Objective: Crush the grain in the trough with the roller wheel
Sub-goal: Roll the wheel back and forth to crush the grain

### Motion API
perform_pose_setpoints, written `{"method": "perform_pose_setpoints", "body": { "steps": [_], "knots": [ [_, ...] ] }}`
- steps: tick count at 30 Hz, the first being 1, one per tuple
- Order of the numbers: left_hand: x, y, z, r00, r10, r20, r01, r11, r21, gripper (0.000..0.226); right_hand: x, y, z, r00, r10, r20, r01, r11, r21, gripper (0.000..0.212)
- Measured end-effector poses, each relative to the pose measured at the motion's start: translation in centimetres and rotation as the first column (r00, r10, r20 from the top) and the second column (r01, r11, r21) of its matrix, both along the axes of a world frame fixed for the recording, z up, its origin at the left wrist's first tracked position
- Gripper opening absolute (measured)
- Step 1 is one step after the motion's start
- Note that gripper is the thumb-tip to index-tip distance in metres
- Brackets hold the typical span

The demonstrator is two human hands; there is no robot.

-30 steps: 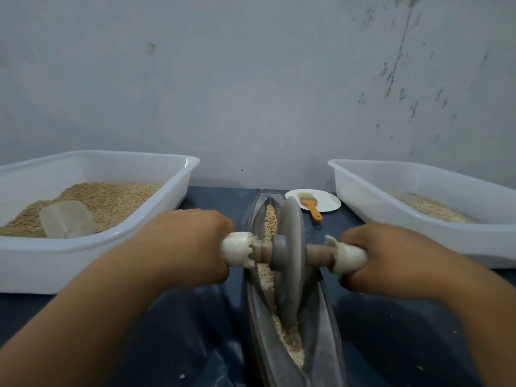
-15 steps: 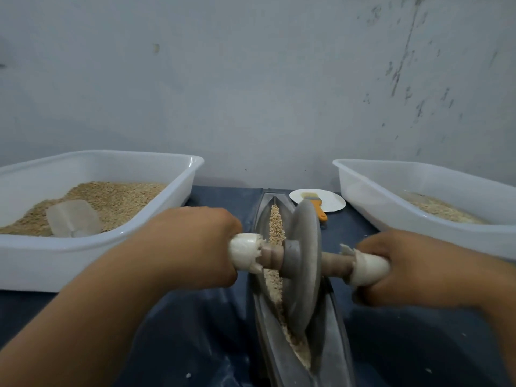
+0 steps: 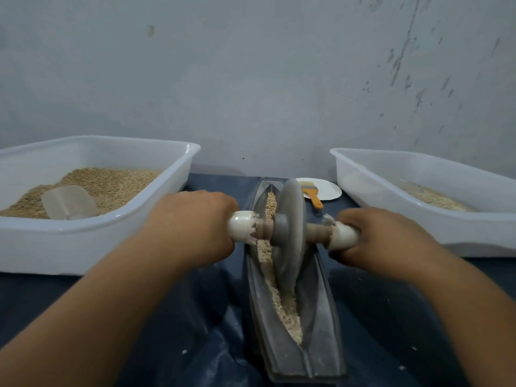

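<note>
A grey boat-shaped trough (image 3: 321, 303) runs from the wall toward me down the middle of the table. Pale grain (image 3: 290, 311) lies along its groove, whole at the far end and crumbled nearer me. The grey roller wheel (image 3: 290, 233) stands upright in the groove on a wooden axle with white handle ends. My left hand (image 3: 190, 224) grips the left handle. My right hand (image 3: 382, 236) grips the right handle. Both handles are mostly hidden by my fingers.
A white tub (image 3: 106, 233) on the left holds whole grain and a clear scoop (image 3: 68, 202). A second white tub (image 3: 474, 227) on the right holds a thin layer of grain. A small white plate (image 3: 329, 191) with an orange-handled brush (image 3: 312, 195) sits behind the trough.
The wheel has rolled away from me along the trough, toward the wall, with both hands moving forward on the handles. More crushed grain shows in the near part of the groove.
</note>
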State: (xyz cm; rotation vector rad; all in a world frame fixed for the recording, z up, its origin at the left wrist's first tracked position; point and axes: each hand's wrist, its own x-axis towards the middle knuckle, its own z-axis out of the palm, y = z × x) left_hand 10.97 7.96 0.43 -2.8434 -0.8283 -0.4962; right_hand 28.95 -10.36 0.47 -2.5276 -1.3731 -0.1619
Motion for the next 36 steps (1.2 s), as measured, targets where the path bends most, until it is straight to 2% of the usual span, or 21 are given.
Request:
{"method": "perform_pose_setpoints", "body": {
  "steps": [1, 3, 6, 8, 10, 12, 14, 16, 18, 20, 24, 26, 27, 29, 31, 32, 34, 36],
  "knots": [
    [0.2, 0.1, 0.0, 1.000, 0.005, -0.015, -0.006, 1.000, -0.029, 0.013, -0.1, 0.5, -0.1, 0.997, -0.014, 0.080, 0.012, 1.000, 0.027, 0.020],
    [-0.2, 0.4, 0.2, 0.995, -0.022, -0.099, 0.009, 0.991, -0.135, 0.016, 0.0, 0.4, 0.1, 0.996, 0.010, 0.086, -0.009, 1.000, -0.009, 0.017],
    [-1.6, 0.5, 1.1, 0.979, -0.093, -0.183, 0.046, 0.969, -0.244, 0.020, 0.2, -1.9, 1.1, 0.988, 0.051, -0.144, -0.070, 0.989, -0.133, 0.032],
    [-1.8, 0.2, 1.1, 0.980, -0.097, -0.171, 0.054, 0.969, -0.240, 0.020, -0.1, -2.6, 1.3, 0.976, 0.061, -0.209, -0.088, 0.989, -0.122, 0.039],
    [-1.0, 0.2, 0.6, 0.991, -0.058, -0.123, 0.037, 0.984, -0.172, 0.016, -0.1, -1.6, 0.5, 0.993, 0.056, -0.107, -0.061, 0.997, -0.044, 0.027],
    [-0.2, 0.3, 0.3, 0.997, -0.016, -0.072, 0.008, 0.994, -0.111, 0.014, -0.1, 0.1, 0.0, 0.998, 0.002, 0.066, -0.005, 0.999, 0.042, 0.017],
    [-0.1, 0.4, 0.3, 0.995, -0.025, -0.096, 0.011, 0.990, -0.143, 0.015, -0.1, 0.7, -0.1, 0.994, 0.000, 0.111, -0.004, 0.999, 0.036, 0.017],
    [-0.7, 0.5, 0.7, 0.986, -0.060, -0.155, 0.029, 0.981, -0.194, 0.017, 0.3, -0.5, 0.5, 0.999, 0.037, -0.002, -0.037, 0.998, -0.055, 0.019],
    [-1.5, 0.2, 1.1, 0.980, -0.096, -0.177, 0.054, 0.972, -0.229, 0.018, 0.0, -2.1, 1.3, 0.987, 0.053, -0.151, -0.074, 0.988, -0.136, 0.034],
    [-1.5, -0.1, 1.1, 0.984, -0.096, -0.151, 0.063, 0.975, -0.211, 0.018, -0.3, -2.7, 1.4, 0.977, 0.055, -0.206, -0.085, 0.987, -0.137, 0.042],
    [-0.3, -0.2, 0.3, 0.999, -0.010, -0.037, 0.009, 1.000, -0.022, 0.014, -0.2, -0.2, 0.1, 1.000, 0.006, 0.000, -0.006, 1.000, 0.014, 0.021],
    [-0.3, -0.1, 0.2, 0.998, -0.018, -0.061, 0.015, 0.999, -0.045, 0.015, -0.2, 0.1, -0.2, 0.998, 0.004, 0.057, -0.005, 1.000, 0.021, 0.020],
    [-0.6, 0.0, 0.5, 0.994, -0.035, -0.102, 0.026, 0.995, -0.094, 0.016, 0.0, -0.2, 0.0, 0.999, 0.026, 0.028, -0.026, 1.000, -0.016, 0.019],
    [-1.3, -0.1, 1.1, 0.983, -0.082, -0.163, 0.051, 0.980, -0.190, 0.017, 0.2, -1.5, 0.9, 0.990, 0.063, -0.127, -0.076, 0.991, -0.107, 0.023],
    [-1.6, -0.2, 1.4, 0.981, -0.102, -0.165, 0.067, 0.976, -0.206, 0.018, 0.0, -2.4, 1.6, 0.966, 0.070, -0.250, -0.108, 0.984, -0.142, 0.034],
    [-1.5, -0.3, 1.3, 0.984, -0.093, -0.149, 0.065, 0.981, -0.185, 0.018, -0.1, -2.4, 1.5, 0.963, 0.073, -0.260, -0.110, 0.985, -0.131, 0.033],
    [-0.9, -0.3, 0.8, 0.994, -0.055, -0.099, 0.045, 0.994, -0.103, 0.017, 0.0, -1.5, 0.7, 0.980, 0.070, -0.185, -0.083, 0.995, -0.061, 0.023],
    [-0.4, -0.2, 0.3, 0.998, -0.030, -0.049, 0.028, 0.998, -0.053, 0.019, -0.1, -0.3, 0.1, 0.999, 0.038, -0.016, -0.038, 0.999, 0.002, 0.020]
  ]
}}
